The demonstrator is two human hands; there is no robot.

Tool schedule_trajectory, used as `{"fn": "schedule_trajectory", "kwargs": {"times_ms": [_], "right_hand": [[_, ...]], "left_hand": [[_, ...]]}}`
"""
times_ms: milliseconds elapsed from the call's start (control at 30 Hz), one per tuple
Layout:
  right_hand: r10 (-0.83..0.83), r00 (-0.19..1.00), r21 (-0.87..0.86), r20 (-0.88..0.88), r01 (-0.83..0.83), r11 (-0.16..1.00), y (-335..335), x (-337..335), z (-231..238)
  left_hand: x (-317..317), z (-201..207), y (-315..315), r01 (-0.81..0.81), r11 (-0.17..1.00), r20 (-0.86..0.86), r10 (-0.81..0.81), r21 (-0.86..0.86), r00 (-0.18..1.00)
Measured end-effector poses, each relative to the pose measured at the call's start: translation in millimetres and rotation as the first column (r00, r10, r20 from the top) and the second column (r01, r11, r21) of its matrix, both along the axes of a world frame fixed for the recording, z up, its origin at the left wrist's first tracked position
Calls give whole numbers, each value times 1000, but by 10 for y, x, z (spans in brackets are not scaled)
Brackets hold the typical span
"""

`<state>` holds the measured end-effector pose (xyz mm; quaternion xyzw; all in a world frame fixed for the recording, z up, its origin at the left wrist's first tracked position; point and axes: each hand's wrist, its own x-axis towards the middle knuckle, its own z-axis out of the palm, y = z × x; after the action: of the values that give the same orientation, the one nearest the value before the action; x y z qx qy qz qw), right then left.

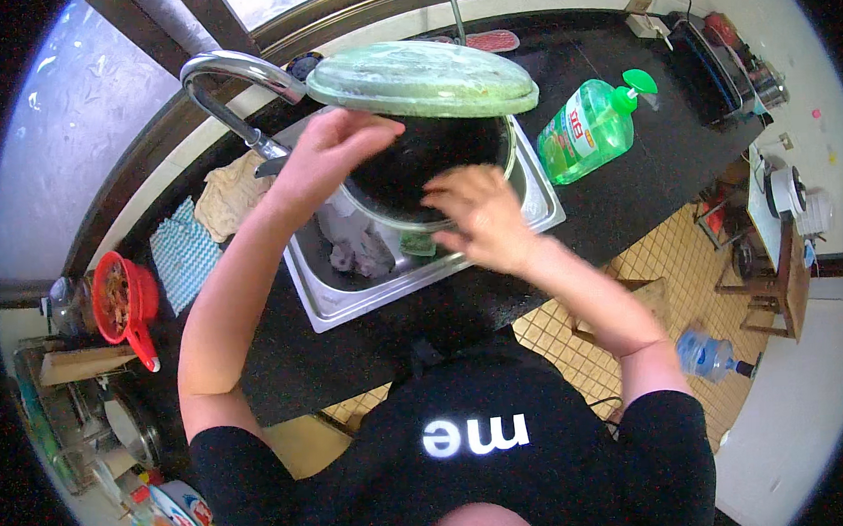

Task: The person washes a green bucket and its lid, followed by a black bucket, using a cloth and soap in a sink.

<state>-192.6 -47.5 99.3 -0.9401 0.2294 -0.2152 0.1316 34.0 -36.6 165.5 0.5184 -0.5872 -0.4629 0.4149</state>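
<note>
A round dark pot (419,160) with a light rim stands in the steel sink (334,316). Over its far side leans a big pale green disc (423,80) with a thick rim, perhaps a lid or board. My left hand (341,144) is at the pot's far left edge, just under the disc; its fingers are bent together, and what they grip is hidden. Above the pot's near right rim is my right hand (480,213), slightly blurred, fingers apart and nothing seen in them. A greyish crumpled cloth-like thing (355,242) and a green sponge-like pad (418,243) lie in the sink.
A chrome faucet (244,69) arches beside my left arm. Right of the sink stands a green pump bottle (590,129). On the left are a beige cloth (233,196), a blue-white cloth (188,250) and a red strainer (127,299) with contents. The black counter (580,242) ends near my body.
</note>
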Motion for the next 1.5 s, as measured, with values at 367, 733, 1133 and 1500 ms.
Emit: {"fn": "schedule_trajectory", "kwargs": {"times_ms": [367, 733, 1133, 1500], "right_hand": [[235, 909, 73, -343, -224, 972, -837, -351, -251], [330, 767, 49, -551, -364, 930, -1012, -390, -124], [405, 857, -251, -319, -489, 836, -1064, -574, -3], [-35, 999, -98, 21, 37, 995, -1016, -546, 473]], "left_hand": [[167, -783, -43, 592, 785, 849, -430, 183, 308], [178, -645, -159, 650, 735, 854, -452, 193, 258], [108, -344, -36, 727, 683, 936, -299, 74, 186], [55, 133, 49, 571, 758, 924, 105, -314, 368]]}}
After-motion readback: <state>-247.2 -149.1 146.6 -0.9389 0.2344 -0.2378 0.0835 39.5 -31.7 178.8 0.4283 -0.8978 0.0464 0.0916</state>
